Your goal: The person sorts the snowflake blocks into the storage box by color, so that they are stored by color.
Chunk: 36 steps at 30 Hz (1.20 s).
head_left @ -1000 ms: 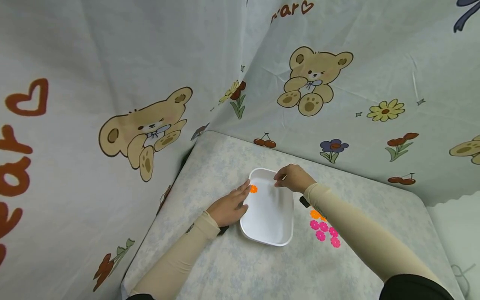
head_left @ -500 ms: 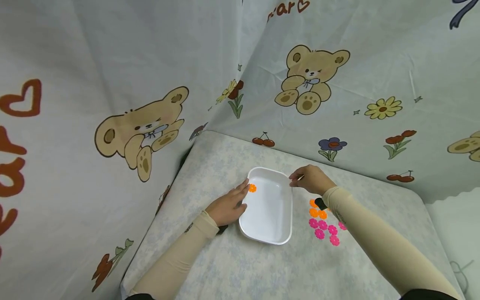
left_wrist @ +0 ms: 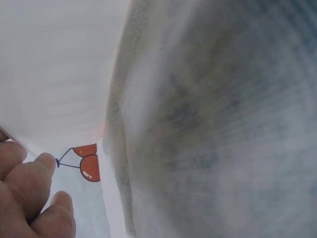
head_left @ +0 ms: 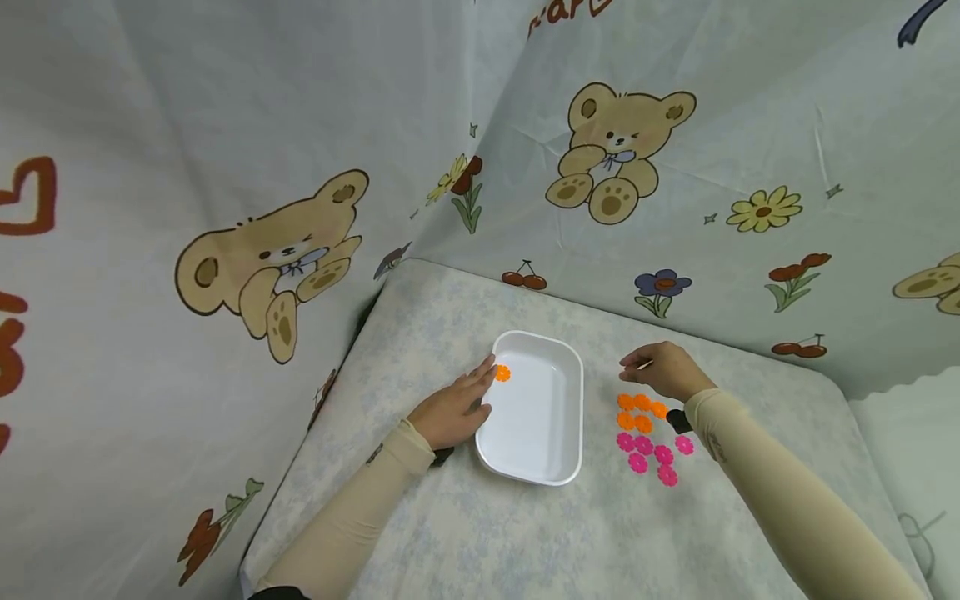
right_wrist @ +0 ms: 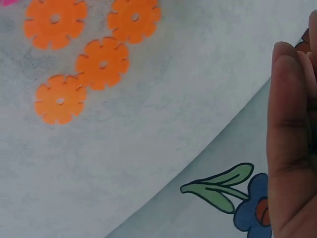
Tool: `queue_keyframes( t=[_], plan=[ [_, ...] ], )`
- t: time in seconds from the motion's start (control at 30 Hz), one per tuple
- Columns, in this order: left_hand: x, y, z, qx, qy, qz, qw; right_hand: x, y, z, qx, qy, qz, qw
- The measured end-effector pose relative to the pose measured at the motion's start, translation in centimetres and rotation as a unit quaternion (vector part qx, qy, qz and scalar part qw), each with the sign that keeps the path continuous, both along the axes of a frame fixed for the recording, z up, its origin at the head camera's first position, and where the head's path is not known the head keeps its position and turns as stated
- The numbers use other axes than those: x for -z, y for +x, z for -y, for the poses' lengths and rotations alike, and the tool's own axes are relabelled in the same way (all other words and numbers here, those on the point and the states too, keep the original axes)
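I judged light edge-pinching best: the left hand (head_left: 452, 411) lay straight-fingered against the white rectangular plastic tray (head_left: 532, 429), while the right hand (head_left: 663, 372), grip loosely curled, seemingly empty, hovered near notched orange plastic discs (head_left: 642, 403) at the tray's three o'clock.

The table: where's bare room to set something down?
The table is bare on the near side of the white tray, and in the strip between tray and orange pieces. It's crowded further right, where pink pieces lie close to the orange ones near the right hand, and at the tray's left rim, where the left hand is.
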<state>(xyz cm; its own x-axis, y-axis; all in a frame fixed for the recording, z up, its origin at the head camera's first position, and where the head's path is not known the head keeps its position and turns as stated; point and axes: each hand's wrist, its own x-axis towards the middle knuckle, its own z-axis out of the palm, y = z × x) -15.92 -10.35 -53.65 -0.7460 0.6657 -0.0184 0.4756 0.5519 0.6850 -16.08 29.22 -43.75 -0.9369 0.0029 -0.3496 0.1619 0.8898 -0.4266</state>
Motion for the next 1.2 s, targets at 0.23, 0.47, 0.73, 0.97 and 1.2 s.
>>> queue_keyframes(
  t=[0.23, 0.47, 0.73, 0.97, 1.2],
  plan=[
    [-0.1, 0.0, 0.0, 0.001, 0.005, -0.001, 1.0, 1.4, 1.0, -2.1, 0.005, 0.008, 0.01, 0.9999],
    [-0.1, 0.0, 0.0, -0.002, 0.004, 0.005, 1.0, 3.7, 1.9, -3.6, 0.02, 0.028, 0.014, 0.9993],
    [-0.1, 0.0, 0.0, -0.003, 0.009, 0.006, 0.9999, 5.5, 2.0, -3.7, 0.039, 0.031, 0.028, 0.9984],
    [0.1, 0.0, -0.1, -0.001, 0.005, 0.004, 1.0, 6.7, 1.9, -2.9, 0.043, 0.012, 0.032, 0.9985],
    [0.1, 0.0, -0.1, 0.001, 0.006, -0.003, 1.0, 7.3, 1.6, -2.5, 0.026, 0.023, 0.004, 0.9994]
  ],
)
